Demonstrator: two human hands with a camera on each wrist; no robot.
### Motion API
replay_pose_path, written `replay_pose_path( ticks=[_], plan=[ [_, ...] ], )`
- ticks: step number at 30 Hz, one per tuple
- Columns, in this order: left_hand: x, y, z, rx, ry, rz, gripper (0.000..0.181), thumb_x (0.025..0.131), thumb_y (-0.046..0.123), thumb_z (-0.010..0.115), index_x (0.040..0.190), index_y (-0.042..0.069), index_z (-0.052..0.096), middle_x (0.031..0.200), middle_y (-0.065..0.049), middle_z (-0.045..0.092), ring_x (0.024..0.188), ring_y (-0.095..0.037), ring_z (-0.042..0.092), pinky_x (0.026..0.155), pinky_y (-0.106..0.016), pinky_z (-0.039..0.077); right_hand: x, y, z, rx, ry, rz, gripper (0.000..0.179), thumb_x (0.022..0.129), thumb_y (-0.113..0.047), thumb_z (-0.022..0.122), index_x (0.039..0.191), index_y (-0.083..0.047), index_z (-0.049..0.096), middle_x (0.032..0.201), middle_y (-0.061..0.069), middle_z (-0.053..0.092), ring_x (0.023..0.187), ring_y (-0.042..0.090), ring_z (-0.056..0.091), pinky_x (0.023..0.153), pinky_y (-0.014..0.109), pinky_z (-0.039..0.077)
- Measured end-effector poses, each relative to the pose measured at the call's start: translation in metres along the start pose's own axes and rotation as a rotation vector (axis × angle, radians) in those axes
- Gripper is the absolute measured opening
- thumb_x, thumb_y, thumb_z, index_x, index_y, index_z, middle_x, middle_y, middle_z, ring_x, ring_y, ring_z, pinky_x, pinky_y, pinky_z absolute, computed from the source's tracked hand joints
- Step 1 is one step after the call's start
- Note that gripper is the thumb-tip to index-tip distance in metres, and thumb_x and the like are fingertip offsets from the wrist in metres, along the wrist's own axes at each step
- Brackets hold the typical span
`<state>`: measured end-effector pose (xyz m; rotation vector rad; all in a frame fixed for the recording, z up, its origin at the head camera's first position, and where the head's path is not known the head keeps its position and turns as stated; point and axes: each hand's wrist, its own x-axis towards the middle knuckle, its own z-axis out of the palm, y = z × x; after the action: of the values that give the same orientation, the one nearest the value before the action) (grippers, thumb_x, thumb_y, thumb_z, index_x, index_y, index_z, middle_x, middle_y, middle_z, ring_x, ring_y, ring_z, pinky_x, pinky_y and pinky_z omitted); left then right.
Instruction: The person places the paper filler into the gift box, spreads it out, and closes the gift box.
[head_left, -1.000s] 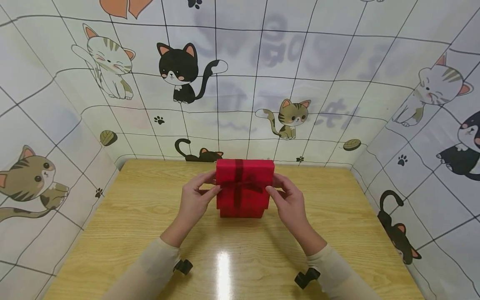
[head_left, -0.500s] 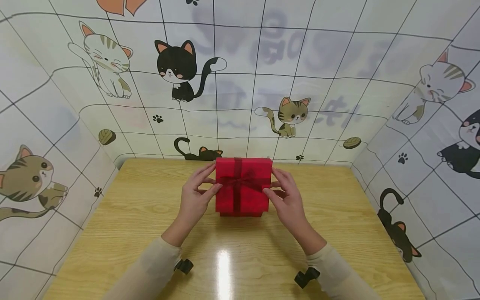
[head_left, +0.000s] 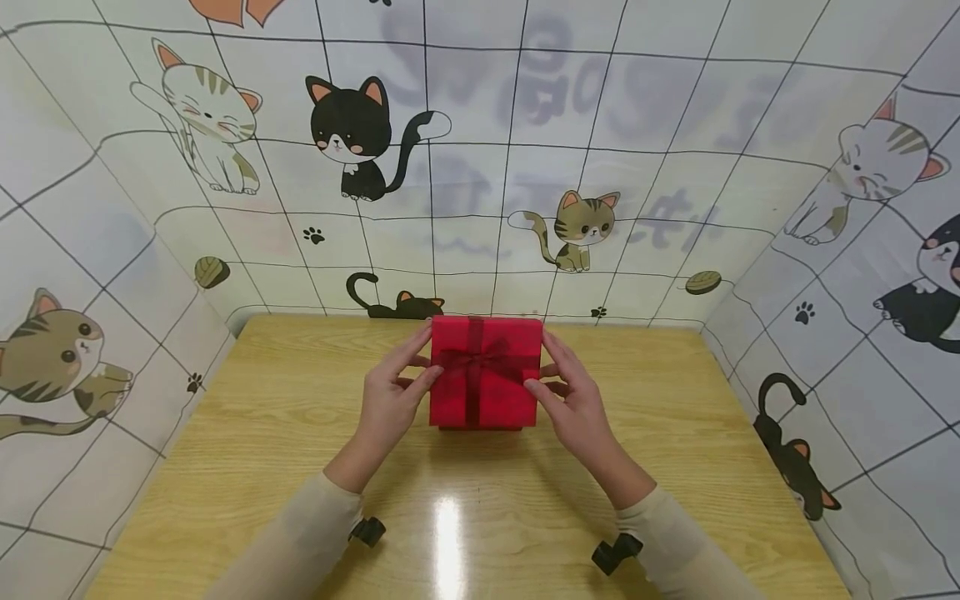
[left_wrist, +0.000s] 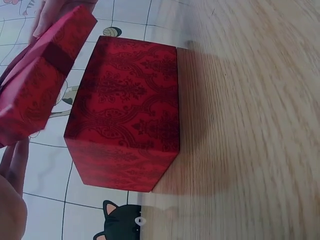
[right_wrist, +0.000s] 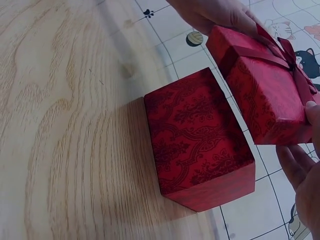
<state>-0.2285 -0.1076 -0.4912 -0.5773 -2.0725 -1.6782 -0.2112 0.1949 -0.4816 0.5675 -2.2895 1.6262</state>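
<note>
A red gift box lid (head_left: 504,407) with a dark red ribbon and bow is held between both hands in the head view. My left hand (head_left: 384,400) pinches its left side, thumb at the front edge and fingers farther back. On the opposite side my right hand (head_left: 579,408) grips it likewise. Below the lid stands the red patterned box base (left_wrist: 127,95), upright on the table. Both wrist views show a gap between the lid (right_wrist: 260,95) and the base (right_wrist: 200,140). The base's inside is hidden.
The wooden table (head_left: 300,383) meets a white cloth wall (head_left: 465,183) printed with cats and grid lines close behind the box. Similar cloth sides stand at left and right. A black wrist camera (head_left: 367,532) sits on each sleeve.
The lid has tilted so that its bowed top faces the head camera more squarely. Less of the base shows beneath it. Both hands keep their hold, and the head view has shifted slightly.
</note>
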Motion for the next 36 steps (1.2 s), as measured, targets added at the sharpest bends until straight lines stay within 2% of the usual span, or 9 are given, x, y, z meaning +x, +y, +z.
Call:
replay_pose_path(
  ticks=[3, 5, 10, 13, 17, 22, 24, 29, 36],
  plan=[
    [0.000, -0.002, -0.003, -0.016, -0.062, 0.012, 0.065, 0.102, 0.006, 0.081, 0.162, 0.020, 0.060, 0.160, 0.002, 0.061, 0.106, -0.023, 0.074, 0.072, -0.029, 0.066, 0.000, 0.001, -0.002, 0.003, -0.012, 0.005, 0.078, 0.105, -0.003, 0.076, 0.172, -0.026, 0.043, 0.169, 0.002, 0.049, 0.109, 0.023, 0.069, 0.092, 0.026, 0.061],
    [0.000, -0.004, -0.007, -0.036, -0.123, 0.016, 0.069, 0.102, 0.005, 0.079, 0.165, 0.019, 0.055, 0.164, 0.000, 0.058, 0.110, -0.026, 0.073, 0.076, -0.032, 0.066, -0.001, 0.001, -0.004, 0.013, -0.026, 0.014, 0.077, 0.105, -0.002, 0.076, 0.172, -0.024, 0.044, 0.156, 0.007, 0.061, 0.107, 0.024, 0.070, 0.091, 0.026, 0.061],
    [-0.001, -0.007, -0.017, -0.022, -0.282, -0.006, 0.098, 0.091, 0.012, 0.088, 0.174, 0.023, 0.038, 0.166, -0.002, 0.053, 0.122, -0.028, 0.065, 0.089, -0.038, 0.064, -0.001, 0.000, -0.010, 0.048, -0.124, 0.105, 0.088, 0.099, -0.006, 0.084, 0.173, -0.028, 0.041, 0.123, 0.013, 0.070, 0.107, 0.029, 0.069, 0.095, 0.034, 0.061],
    [0.000, -0.008, -0.022, 0.039, -0.364, -0.028, 0.120, 0.082, 0.022, 0.098, 0.178, 0.027, 0.026, 0.162, 0.000, 0.053, 0.126, -0.025, 0.061, 0.095, -0.043, 0.061, -0.001, 0.001, -0.012, 0.049, -0.212, 0.162, 0.105, 0.092, -0.011, 0.092, 0.176, -0.032, 0.033, 0.128, 0.011, 0.068, 0.111, 0.030, 0.067, 0.101, 0.040, 0.058],
    [0.004, -0.007, -0.024, 0.131, -0.431, -0.059, 0.138, 0.076, 0.042, 0.105, 0.179, 0.032, 0.014, 0.155, 0.005, 0.053, 0.126, -0.019, 0.056, 0.096, -0.045, 0.058, 0.000, 0.003, -0.012, 0.054, -0.298, 0.158, 0.126, 0.083, -0.014, 0.100, 0.178, -0.033, 0.021, 0.145, 0.007, 0.060, 0.119, 0.030, 0.063, 0.105, 0.042, 0.055],
    [0.006, -0.010, -0.022, 0.231, -0.462, -0.068, 0.143, 0.074, 0.055, 0.102, 0.179, 0.036, 0.008, 0.144, 0.010, 0.055, 0.123, -0.015, 0.053, 0.092, -0.043, 0.057, 0.005, 0.005, -0.007, 0.016, -0.348, 0.098, 0.138, 0.078, -0.023, 0.105, 0.179, -0.037, 0.013, 0.158, -0.005, 0.049, 0.120, 0.027, 0.061, 0.104, 0.046, 0.054],
    [0.006, -0.012, -0.021, 0.264, -0.461, -0.054, 0.142, 0.074, 0.054, 0.103, 0.179, 0.035, 0.009, 0.143, 0.010, 0.056, 0.123, -0.015, 0.053, 0.093, -0.046, 0.058, 0.008, -0.005, -0.006, 0.003, -0.362, 0.088, 0.137, 0.079, -0.022, 0.104, 0.179, -0.031, 0.012, 0.157, -0.002, 0.051, 0.117, 0.027, 0.062, 0.103, 0.049, 0.053],
    [0.005, -0.014, -0.020, 0.337, -0.440, -0.039, 0.135, 0.078, 0.049, 0.102, 0.179, 0.033, 0.014, 0.160, 0.006, 0.051, 0.143, -0.020, 0.050, 0.111, -0.057, 0.054, 0.012, -0.006, -0.004, -0.034, -0.361, 0.054, 0.134, 0.081, -0.014, 0.102, 0.179, -0.023, 0.010, 0.153, 0.004, 0.053, 0.118, 0.028, 0.062, 0.107, 0.057, 0.050],
    [0.011, -0.017, -0.018, 0.413, -0.404, -0.094, 0.127, 0.083, 0.059, 0.094, 0.179, 0.034, 0.014, 0.176, 0.001, 0.038, 0.161, -0.032, 0.038, 0.121, -0.067, 0.042, 0.023, 0.017, -0.006, -0.160, -0.321, 0.072, 0.122, 0.087, -0.041, 0.097, 0.178, -0.038, 0.017, 0.172, -0.007, 0.039, 0.155, 0.028, 0.038, 0.118, 0.072, 0.041]
  ],
)
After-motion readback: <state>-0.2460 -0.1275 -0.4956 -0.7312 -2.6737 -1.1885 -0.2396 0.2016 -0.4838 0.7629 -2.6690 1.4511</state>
